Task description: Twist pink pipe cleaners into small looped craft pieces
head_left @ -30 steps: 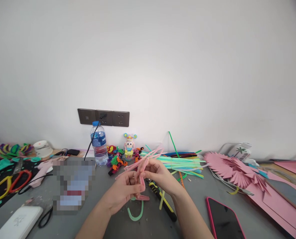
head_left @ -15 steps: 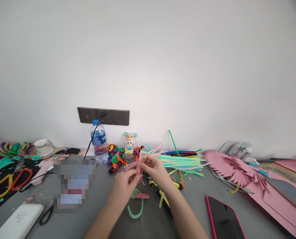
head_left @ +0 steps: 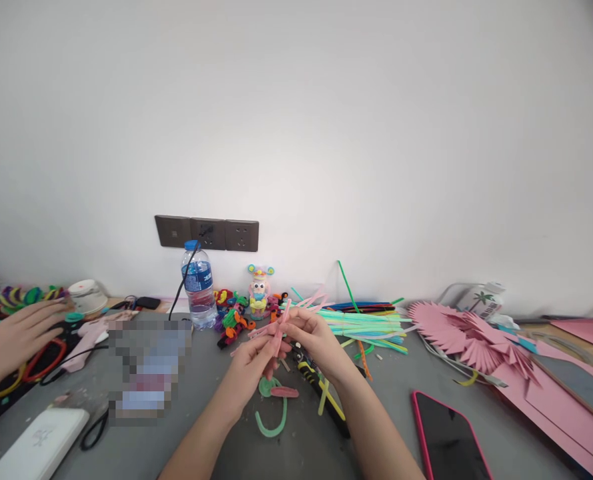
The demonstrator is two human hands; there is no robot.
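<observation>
Both of my hands meet above the grey table, fingers pinched on a pink pipe cleaner (head_left: 286,312) that sticks up between them. My left hand (head_left: 256,363) grips it from below, and my right hand (head_left: 309,333) pinches it higher up on the right. Under them lie a curled green pipe cleaner (head_left: 275,430) and a short folded pink piece (head_left: 284,393). Yellow-and-black pliers (head_left: 326,397) rest below my right wrist. Behind my hands is a bundle of pale green pipe cleaners (head_left: 366,325), with more pink ones beside it.
A water bottle (head_left: 199,287) and a small figurine (head_left: 259,293) stand by the wall. On the right are a phone (head_left: 451,437) and folded pink paper (head_left: 476,340). A white power bank (head_left: 39,443) lies left. Another person's hand (head_left: 19,340) reaches over red-handled scissors (head_left: 44,360).
My hands have turned slightly, and the pink pipe cleaner now leans more to the right. Another person's hand has come in from the left over the scissors.
</observation>
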